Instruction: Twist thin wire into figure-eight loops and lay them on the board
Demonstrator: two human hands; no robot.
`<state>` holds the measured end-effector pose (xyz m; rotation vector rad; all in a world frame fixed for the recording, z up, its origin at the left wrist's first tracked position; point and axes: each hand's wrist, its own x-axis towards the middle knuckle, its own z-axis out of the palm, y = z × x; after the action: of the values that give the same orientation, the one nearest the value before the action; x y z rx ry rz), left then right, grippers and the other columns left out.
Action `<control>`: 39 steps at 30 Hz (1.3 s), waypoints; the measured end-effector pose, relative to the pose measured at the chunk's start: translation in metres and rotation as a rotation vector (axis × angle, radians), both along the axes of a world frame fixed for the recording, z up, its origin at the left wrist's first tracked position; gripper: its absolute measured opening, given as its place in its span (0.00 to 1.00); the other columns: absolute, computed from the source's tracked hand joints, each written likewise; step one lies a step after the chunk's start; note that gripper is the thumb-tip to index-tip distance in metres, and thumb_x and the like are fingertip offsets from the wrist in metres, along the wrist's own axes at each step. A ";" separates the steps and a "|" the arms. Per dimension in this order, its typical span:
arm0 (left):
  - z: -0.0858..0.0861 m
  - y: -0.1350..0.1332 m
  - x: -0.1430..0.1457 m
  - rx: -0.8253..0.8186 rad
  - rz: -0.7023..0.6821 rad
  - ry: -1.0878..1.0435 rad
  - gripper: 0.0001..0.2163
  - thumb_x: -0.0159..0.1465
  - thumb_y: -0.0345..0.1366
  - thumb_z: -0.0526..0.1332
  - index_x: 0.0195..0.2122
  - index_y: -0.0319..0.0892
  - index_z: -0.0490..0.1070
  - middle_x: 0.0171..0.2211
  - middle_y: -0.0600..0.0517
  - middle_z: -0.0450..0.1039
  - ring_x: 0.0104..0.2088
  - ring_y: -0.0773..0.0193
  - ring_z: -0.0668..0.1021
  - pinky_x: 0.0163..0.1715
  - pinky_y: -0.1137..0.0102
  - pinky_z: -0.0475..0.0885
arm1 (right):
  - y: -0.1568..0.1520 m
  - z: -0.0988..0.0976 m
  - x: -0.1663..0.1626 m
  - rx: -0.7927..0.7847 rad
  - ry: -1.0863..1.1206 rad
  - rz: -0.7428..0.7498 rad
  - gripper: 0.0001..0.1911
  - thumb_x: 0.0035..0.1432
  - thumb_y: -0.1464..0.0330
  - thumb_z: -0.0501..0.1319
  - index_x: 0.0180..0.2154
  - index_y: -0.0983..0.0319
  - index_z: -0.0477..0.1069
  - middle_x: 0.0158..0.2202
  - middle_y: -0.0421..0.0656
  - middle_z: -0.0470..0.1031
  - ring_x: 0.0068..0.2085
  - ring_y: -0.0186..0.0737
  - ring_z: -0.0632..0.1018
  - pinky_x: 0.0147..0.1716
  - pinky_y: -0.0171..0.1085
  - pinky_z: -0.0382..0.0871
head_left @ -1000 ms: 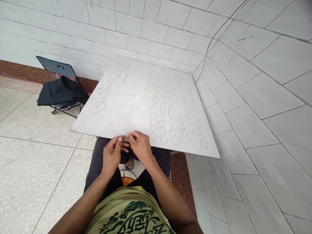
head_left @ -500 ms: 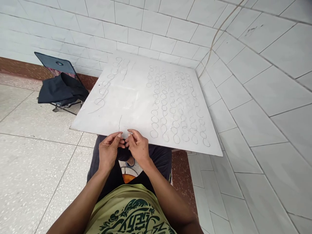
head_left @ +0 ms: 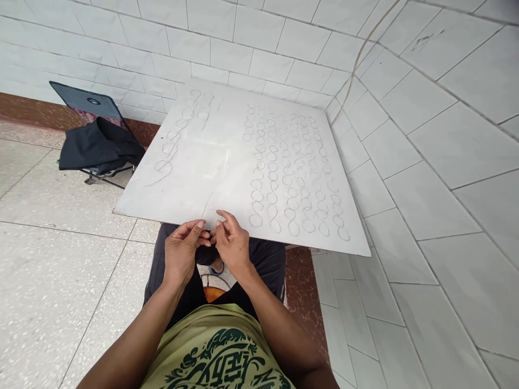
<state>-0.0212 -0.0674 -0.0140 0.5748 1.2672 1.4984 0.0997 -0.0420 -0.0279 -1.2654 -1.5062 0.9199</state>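
Observation:
My left hand (head_left: 181, 251) is closed in a pinch at the near edge of the white board (head_left: 190, 178). A thin dark wire (head_left: 207, 203) rises from its fingertips, leaning to the right over the board. Close beside it, my right hand (head_left: 232, 240) pinches with thumb and forefinger. A faint, fine end shows near these fingertips, apparently of the same wire. Both hands nearly touch, and the part between them is too fine to make out. Rows of looped wires (head_left: 292, 183), shaped like chained figure eights, lie on the right half of the board.
More wires, some looped and some loosely bent (head_left: 172, 146), lie on the board's far left. A folding chair (head_left: 95, 102) with a dark cloth (head_left: 101, 143) on it stands to the left. Tiled walls (head_left: 405, 162) border the board behind and on the right.
The free end of the wire has swung from nearly upright to a rightward lean. My right hand has shifted slightly right and its forefinger is raised a little. The view has tilted slightly.

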 end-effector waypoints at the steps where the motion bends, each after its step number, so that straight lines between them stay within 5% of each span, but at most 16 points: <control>1: 0.001 -0.001 0.003 0.005 0.006 -0.059 0.15 0.57 0.42 0.76 0.39 0.38 0.81 0.28 0.51 0.79 0.26 0.68 0.79 0.29 0.72 0.75 | -0.001 0.001 -0.001 -0.012 0.028 -0.008 0.18 0.72 0.63 0.55 0.57 0.59 0.73 0.29 0.38 0.79 0.26 0.34 0.77 0.31 0.34 0.73; 13: 0.005 -0.001 -0.001 -0.038 -0.049 -0.129 0.16 0.52 0.40 0.79 0.38 0.35 0.84 0.31 0.49 0.80 0.28 0.67 0.79 0.26 0.74 0.76 | 0.001 0.001 0.005 -0.089 0.229 0.025 0.16 0.72 0.60 0.56 0.50 0.60 0.78 0.27 0.38 0.77 0.22 0.32 0.75 0.26 0.32 0.73; 20: 0.002 -0.013 0.016 -0.044 -0.076 -0.188 0.14 0.55 0.40 0.78 0.37 0.35 0.84 0.33 0.47 0.82 0.29 0.67 0.80 0.28 0.74 0.77 | 0.001 0.001 0.005 -0.021 0.137 -0.101 0.16 0.73 0.63 0.55 0.51 0.60 0.78 0.26 0.38 0.76 0.28 0.36 0.79 0.35 0.35 0.76; 39: -0.003 -0.004 0.002 -0.077 -0.124 -0.107 0.16 0.51 0.41 0.80 0.36 0.36 0.85 0.30 0.48 0.80 0.25 0.68 0.78 0.25 0.74 0.75 | -0.017 -0.010 0.013 -0.074 0.085 0.056 0.17 0.73 0.58 0.54 0.46 0.60 0.78 0.24 0.38 0.75 0.24 0.35 0.76 0.27 0.32 0.71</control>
<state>-0.0193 -0.0717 -0.0166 0.5069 1.1805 1.3537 0.1127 -0.0588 -0.0383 -1.2257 -1.4592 1.0617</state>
